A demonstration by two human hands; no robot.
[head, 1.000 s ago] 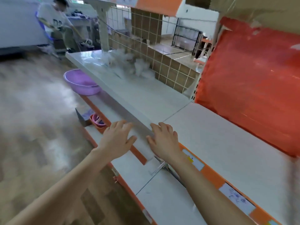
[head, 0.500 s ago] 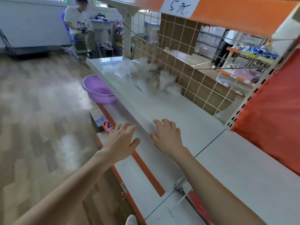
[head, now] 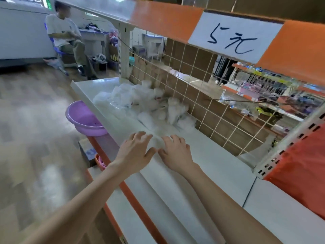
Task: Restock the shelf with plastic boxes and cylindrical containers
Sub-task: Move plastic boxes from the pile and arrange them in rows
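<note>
A blurred heap of clear plastic containers (head: pixel 139 103) is piled on the white shelf (head: pixel 207 155) against the wire grid (head: pixel 195 97), just beyond the left hand (head: pixel 135 152) and right hand (head: pixel 175 153), which are stretched out side by side, fingers spread, nothing grasped.

A: Bright, even light; pale glare patches on the wood floor (head: pixel 37 138). Shadows soft, faint.
B: Noted. Motion blur smears the floor and the clear plastic heap (head: pixel 140 104); price sign (head: pixel 232 37) reads sharp. The shelf (head: pixel 211 166) bows toward frame borders, wide-angle distortion.
</note>
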